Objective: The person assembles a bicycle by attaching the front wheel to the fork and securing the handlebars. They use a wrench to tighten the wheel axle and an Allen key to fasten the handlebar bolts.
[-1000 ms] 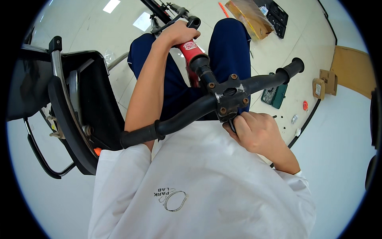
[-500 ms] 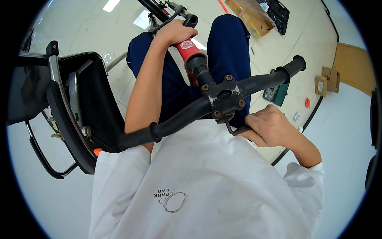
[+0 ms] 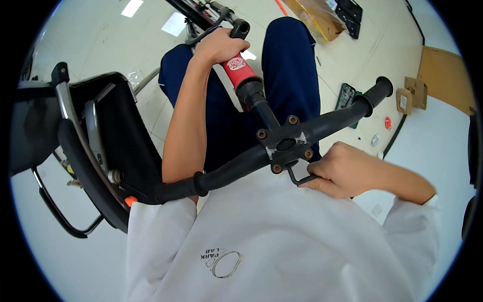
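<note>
My left hand (image 3: 220, 46) is wrapped round the red tube (image 3: 239, 74) of a bike frame, which sits between my knees. From that tube a black stem (image 3: 282, 137) reaches back toward me and clamps a black handlebar (image 3: 234, 167). Several rusty bolts sit at the corners of the clamp. Below the clamp, my right hand (image 3: 344, 172) pinches a black hex key (image 3: 298, 180) by its long arm. The key's short end goes up under the stem, where its tip is hidden. The handlebar's left end crosses over my left arm.
Left of me stands a black chair (image 3: 126, 138) with a curved armrest (image 3: 83, 161). On the floor to the right are an open green toolbox (image 3: 346, 96), small cartons (image 3: 415, 93) and a red item (image 3: 388, 123). Farther off lie a cardboard box (image 3: 329, 30) and a black tool case (image 3: 350, 15).
My right hand has shifted slightly right and down with the hex key, and its elbow has swung outward. The stem and handlebar appear a little lower. My left hand keeps its grip.
</note>
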The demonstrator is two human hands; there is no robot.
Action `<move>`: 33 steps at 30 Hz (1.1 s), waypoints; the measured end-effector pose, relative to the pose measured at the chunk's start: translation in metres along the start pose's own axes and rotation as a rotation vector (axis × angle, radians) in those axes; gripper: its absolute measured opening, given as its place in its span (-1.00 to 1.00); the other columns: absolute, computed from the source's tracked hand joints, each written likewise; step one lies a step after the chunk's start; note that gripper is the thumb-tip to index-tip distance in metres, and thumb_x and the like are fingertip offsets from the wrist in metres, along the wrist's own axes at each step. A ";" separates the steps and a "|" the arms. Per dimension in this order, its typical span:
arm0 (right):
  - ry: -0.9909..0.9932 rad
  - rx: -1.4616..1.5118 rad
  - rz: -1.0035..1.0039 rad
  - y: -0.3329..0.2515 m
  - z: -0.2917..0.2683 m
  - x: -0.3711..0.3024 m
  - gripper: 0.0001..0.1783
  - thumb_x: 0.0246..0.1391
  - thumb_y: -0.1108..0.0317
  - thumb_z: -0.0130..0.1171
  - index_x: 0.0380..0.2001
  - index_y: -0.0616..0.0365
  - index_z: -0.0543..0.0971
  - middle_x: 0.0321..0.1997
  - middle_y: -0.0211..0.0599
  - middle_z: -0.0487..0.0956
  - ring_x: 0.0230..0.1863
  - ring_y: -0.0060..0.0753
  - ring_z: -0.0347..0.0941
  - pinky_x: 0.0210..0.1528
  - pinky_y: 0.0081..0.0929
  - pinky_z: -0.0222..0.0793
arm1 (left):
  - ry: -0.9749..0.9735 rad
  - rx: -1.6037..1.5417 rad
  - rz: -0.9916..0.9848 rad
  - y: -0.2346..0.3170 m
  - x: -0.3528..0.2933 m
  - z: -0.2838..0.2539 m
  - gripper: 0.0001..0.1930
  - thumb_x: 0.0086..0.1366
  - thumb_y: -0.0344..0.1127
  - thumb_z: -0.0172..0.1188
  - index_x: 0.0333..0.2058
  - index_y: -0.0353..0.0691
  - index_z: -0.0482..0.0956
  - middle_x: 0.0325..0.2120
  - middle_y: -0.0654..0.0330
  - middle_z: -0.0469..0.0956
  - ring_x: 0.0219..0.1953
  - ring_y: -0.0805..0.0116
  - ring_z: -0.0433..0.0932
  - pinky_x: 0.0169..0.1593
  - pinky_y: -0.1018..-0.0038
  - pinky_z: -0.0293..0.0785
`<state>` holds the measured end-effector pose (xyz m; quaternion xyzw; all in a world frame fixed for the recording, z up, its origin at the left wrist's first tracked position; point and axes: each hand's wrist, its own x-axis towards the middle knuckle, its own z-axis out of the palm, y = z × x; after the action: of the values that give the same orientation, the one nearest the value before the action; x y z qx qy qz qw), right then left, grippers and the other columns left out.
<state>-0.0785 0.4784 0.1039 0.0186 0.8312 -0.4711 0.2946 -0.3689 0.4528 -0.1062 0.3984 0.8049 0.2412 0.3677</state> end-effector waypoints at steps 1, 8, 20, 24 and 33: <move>-0.126 0.054 0.064 -0.002 -0.008 0.003 -0.40 0.25 0.09 0.12 -0.78 0.28 0.43 -0.83 -0.13 0.30 -0.75 0.02 0.30 -0.61 -0.22 0.29 | 0.008 -0.016 -0.010 0.002 -0.004 0.002 -0.62 -0.05 -0.12 0.25 -0.40 -0.37 0.63 -0.46 0.08 0.63 -0.42 0.26 0.59 -0.21 0.44 0.51; -0.249 0.170 -0.007 0.010 -0.006 0.016 -0.36 0.30 0.13 0.04 -0.81 0.32 0.46 -0.79 -0.07 0.40 -0.73 0.03 0.33 -0.57 -0.22 0.32 | -0.045 -0.016 -0.052 0.008 -0.002 0.002 -0.55 -0.08 -0.03 0.24 -0.31 -0.29 0.66 -0.39 0.03 0.66 -0.38 0.17 0.65 -0.20 0.37 0.56; 0.050 0.314 -0.252 0.016 0.033 0.029 -0.68 0.14 0.35 0.19 -0.63 0.34 0.57 -0.75 -0.11 0.47 -0.72 -0.09 0.40 -0.62 -0.28 0.31 | -0.052 0.080 -0.020 -0.005 -0.005 -0.003 -0.49 -0.12 0.08 0.19 -0.27 -0.16 0.69 -0.37 0.09 0.68 -0.37 0.19 0.67 -0.15 0.33 0.55; 0.143 0.404 -0.307 0.017 0.053 0.035 -0.73 0.11 0.38 0.20 -0.59 0.35 0.60 -0.74 -0.15 0.47 -0.71 -0.14 0.42 -0.60 -0.29 0.32 | -0.081 0.075 -0.025 -0.009 -0.007 -0.006 -0.47 -0.13 0.08 0.19 -0.23 -0.16 0.69 -0.37 0.10 0.68 -0.37 0.19 0.67 -0.14 0.32 0.54; 0.256 0.489 -0.370 0.017 0.086 0.049 -0.88 -0.01 0.45 0.21 -0.49 0.30 0.65 -0.57 -0.21 0.56 -0.58 -0.25 0.47 -0.50 -0.37 0.37 | -0.067 -0.024 0.013 -0.008 -0.019 -0.012 -0.61 -0.07 -0.02 0.24 -0.41 -0.25 0.66 -0.51 0.16 0.62 -0.49 0.30 0.57 -0.26 0.47 0.49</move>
<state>-0.0735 0.4075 0.0329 -0.0035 0.7130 -0.6962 0.0840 -0.3744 0.4314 -0.0969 0.4070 0.7866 0.2399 0.3976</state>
